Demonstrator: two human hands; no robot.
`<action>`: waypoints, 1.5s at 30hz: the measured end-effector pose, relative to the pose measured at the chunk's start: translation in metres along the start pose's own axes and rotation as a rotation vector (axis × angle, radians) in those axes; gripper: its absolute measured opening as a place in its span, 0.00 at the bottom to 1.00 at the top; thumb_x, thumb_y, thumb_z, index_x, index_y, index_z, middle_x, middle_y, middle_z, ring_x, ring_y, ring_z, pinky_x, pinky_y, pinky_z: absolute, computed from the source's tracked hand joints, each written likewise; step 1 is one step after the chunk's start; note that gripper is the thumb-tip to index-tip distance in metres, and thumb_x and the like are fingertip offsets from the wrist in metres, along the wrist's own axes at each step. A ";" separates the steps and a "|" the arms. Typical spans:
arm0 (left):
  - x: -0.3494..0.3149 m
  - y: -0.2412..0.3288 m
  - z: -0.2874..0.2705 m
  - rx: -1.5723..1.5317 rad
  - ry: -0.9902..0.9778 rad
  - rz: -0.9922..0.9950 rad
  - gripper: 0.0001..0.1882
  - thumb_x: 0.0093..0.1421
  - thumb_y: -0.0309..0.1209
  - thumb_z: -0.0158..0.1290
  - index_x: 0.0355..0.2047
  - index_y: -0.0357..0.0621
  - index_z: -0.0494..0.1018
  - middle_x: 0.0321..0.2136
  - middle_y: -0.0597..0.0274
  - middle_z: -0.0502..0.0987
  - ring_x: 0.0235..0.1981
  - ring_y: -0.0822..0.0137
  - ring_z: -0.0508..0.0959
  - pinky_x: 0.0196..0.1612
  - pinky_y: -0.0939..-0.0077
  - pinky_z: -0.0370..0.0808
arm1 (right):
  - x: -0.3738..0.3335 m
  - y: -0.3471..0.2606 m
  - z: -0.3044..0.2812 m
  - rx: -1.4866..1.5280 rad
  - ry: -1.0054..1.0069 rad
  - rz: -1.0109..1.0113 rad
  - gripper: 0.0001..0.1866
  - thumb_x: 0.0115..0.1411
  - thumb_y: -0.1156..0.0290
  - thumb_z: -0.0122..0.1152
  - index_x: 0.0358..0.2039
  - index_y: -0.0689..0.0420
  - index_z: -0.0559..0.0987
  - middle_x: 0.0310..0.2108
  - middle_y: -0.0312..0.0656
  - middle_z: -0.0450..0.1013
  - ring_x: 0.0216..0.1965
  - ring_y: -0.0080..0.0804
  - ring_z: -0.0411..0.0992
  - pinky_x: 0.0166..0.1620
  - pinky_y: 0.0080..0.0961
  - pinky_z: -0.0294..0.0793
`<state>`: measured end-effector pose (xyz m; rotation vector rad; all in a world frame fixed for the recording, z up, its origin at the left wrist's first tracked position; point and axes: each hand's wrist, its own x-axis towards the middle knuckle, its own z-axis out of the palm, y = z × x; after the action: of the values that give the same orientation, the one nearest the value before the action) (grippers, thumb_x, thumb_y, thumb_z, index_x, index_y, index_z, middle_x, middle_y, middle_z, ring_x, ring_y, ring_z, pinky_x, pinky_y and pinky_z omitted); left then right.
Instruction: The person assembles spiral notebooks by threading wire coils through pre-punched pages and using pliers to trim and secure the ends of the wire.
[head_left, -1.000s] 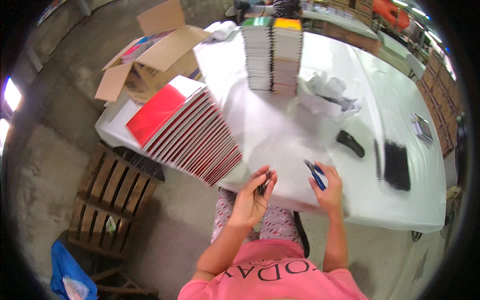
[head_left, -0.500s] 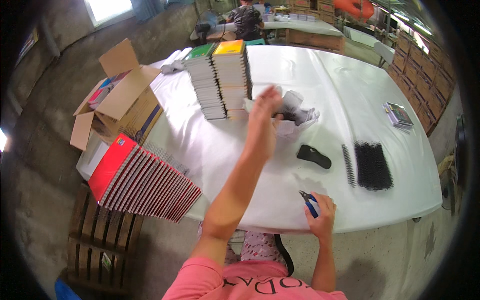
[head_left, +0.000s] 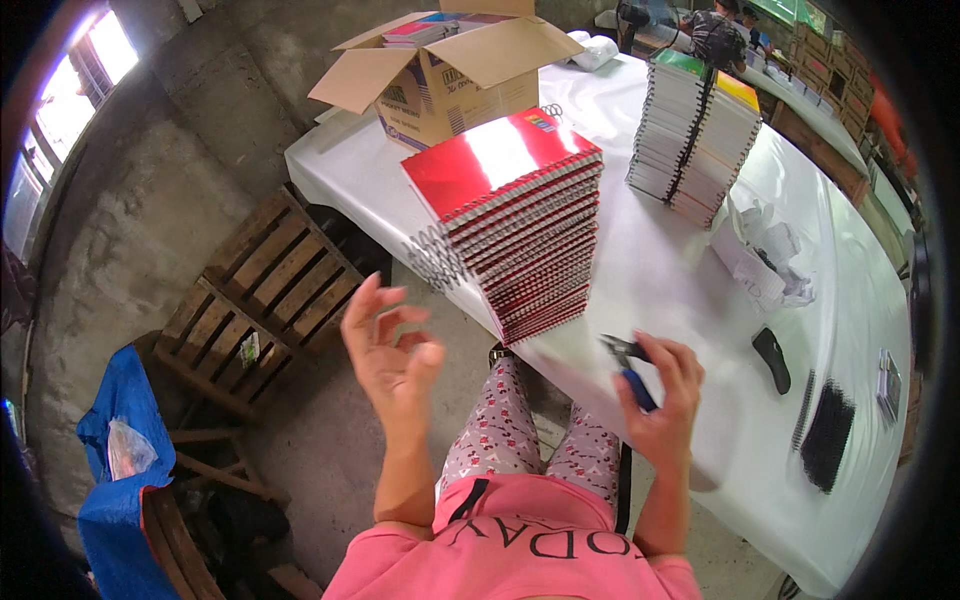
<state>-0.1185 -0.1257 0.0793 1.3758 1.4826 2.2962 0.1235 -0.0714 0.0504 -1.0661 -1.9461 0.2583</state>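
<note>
My left hand (head_left: 390,350) is raised off the table's near left edge, palm up, with its fingers apart and nothing in it. Beside it stands a tall stack of red-covered spiral notebooks (head_left: 530,240) with silvery coils along their edges. Grey loose wire coils (head_left: 437,258) stick out of the stack's left side, just above my left fingertips. Over the table's near edge, right of the stack, my right hand (head_left: 668,400) is closed round blue-handled wire cutters (head_left: 638,390). The cutters' dark jaws point toward the red stack.
An open cardboard box (head_left: 465,95) of notebooks stands behind the red stack. Two tall notebook stacks (head_left: 690,140), crumpled wrapping (head_left: 765,250), a black pouch-like object (head_left: 771,360) and black coils (head_left: 828,435) lie farther right. A wooden slatted rack (head_left: 265,300) stands left.
My view has turned left toward the red stack. My left hand has come back from the crumpled wrapping to the red stack's left. The cutters remain in my right hand.
</note>
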 end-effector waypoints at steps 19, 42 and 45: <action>0.018 -0.026 0.027 -0.303 -0.014 -0.145 0.10 0.58 0.26 0.56 0.38 0.33 0.73 0.29 0.60 0.77 0.27 0.74 0.76 0.32 0.80 0.75 | 0.061 -0.066 0.051 -0.091 0.047 -0.221 0.29 0.43 0.66 0.67 0.49 0.46 0.73 0.39 0.38 0.68 0.42 0.36 0.66 0.46 0.36 0.56; 0.016 -0.029 0.024 -0.245 0.005 -0.137 0.12 0.56 0.25 0.58 0.39 0.32 0.74 0.27 0.62 0.77 0.27 0.76 0.76 0.34 0.82 0.74 | 0.064 -0.066 0.038 -0.019 0.061 -0.208 0.27 0.43 0.68 0.66 0.48 0.45 0.74 0.36 0.38 0.68 0.41 0.36 0.68 0.46 0.38 0.60; 0.016 -0.030 0.024 -0.254 -0.005 -0.135 0.12 0.55 0.25 0.58 0.39 0.33 0.74 0.28 0.63 0.77 0.27 0.76 0.75 0.33 0.82 0.74 | 0.065 -0.068 0.039 -0.028 0.035 -0.199 0.29 0.42 0.68 0.65 0.49 0.45 0.73 0.38 0.37 0.67 0.44 0.36 0.66 0.48 0.38 0.57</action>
<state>-0.1220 -0.0858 0.0693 1.1750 1.1910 2.2984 0.0370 -0.0549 0.1029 -0.8805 -2.0119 0.1020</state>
